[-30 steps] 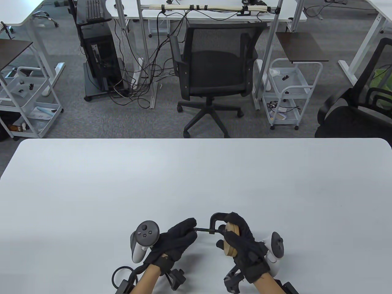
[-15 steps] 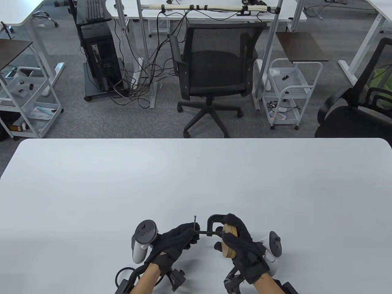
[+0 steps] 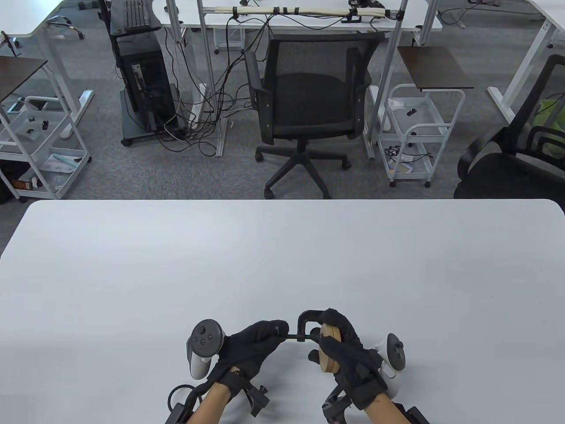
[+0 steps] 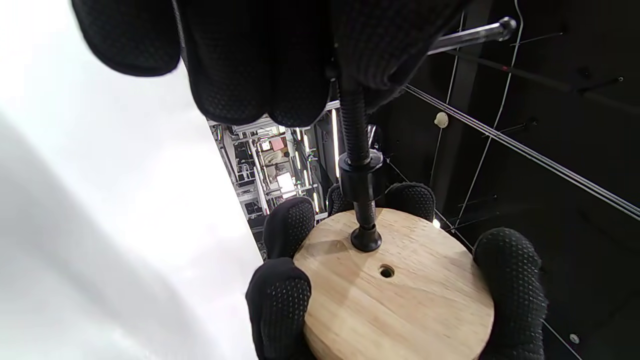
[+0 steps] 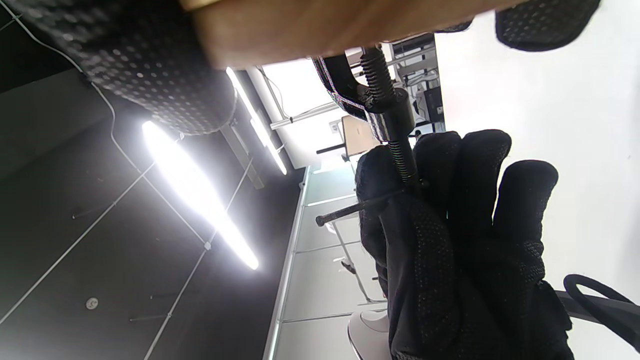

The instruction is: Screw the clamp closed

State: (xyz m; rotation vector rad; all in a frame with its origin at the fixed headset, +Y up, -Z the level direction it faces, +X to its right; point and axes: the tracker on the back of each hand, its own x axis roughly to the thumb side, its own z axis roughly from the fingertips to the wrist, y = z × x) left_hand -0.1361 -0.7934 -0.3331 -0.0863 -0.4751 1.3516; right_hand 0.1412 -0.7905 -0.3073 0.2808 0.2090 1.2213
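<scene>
A black C-clamp [image 3: 306, 319] is held above the white table near its front edge. Its threaded screw [image 4: 356, 135] points left and its foot touches the face of a round wooden disc [image 4: 400, 290] set in the clamp's mouth. My left hand [image 3: 260, 338] pinches the screw's sliding T-bar handle [image 4: 472, 34]; the bar also shows in the right wrist view [image 5: 350, 209]. My right hand [image 3: 344, 342] grips the wooden disc [image 3: 329, 351] on edge together with the clamp frame. The clamp's far jaw is hidden behind the disc.
The white table [image 3: 282, 265] stretches away beyond the hands. A black office chair [image 3: 309, 106] stands past the far edge, with white carts [image 3: 415, 132] and cables on the floor behind it.
My left hand has turned the screw: the T-bar stood up above the fingers half a second ago and is now tucked down among them. The right hand and disc shifted slightly left.
</scene>
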